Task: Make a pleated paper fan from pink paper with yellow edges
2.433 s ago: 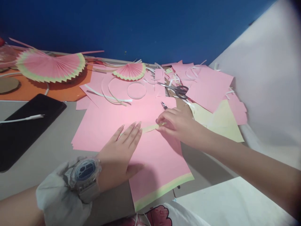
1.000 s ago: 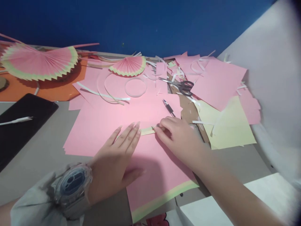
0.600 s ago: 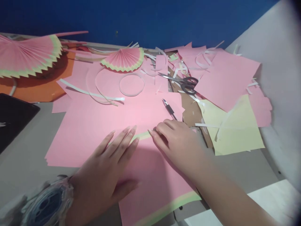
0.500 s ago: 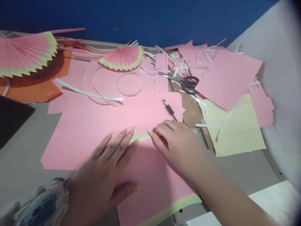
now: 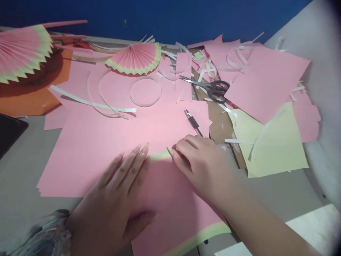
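Curled right hand (image 5: 202, 160) at one end of a green-and-yellow band (image 5: 160, 155), left hand (image 5: 112, 195) flat at the other

The right hand's fingers are bent in, with the thumb and forefinger together at the band; whether they pinch the paper or only press on it cannot be told. The left hand holds nothing: its fingers are stretched out and laid flat, palm down, with the thumb out to the side.

Between the two hands a short length of the band shows, passing under the left fingers on one side and reaching the right thumb on the other. It runs along the far edge of a pink sheet (image 5: 170, 199), which spreads from the hands toward the person and bears a second green-and-yellow border (image 5: 202, 236) along its near edge. Beneath and beyond lie larger pink sheets (image 5: 87, 149).

Just beyond the right hand is a pen (image 5: 193, 121), pointing away. Farther off, scissors (image 5: 213, 90) lie among paper scraps, and a small pleated fan (image 5: 134, 58) in pink, yellow and green rests near the blue wall (image 5: 160, 17). To the right is a pale yellow sheet (image 5: 279, 149).
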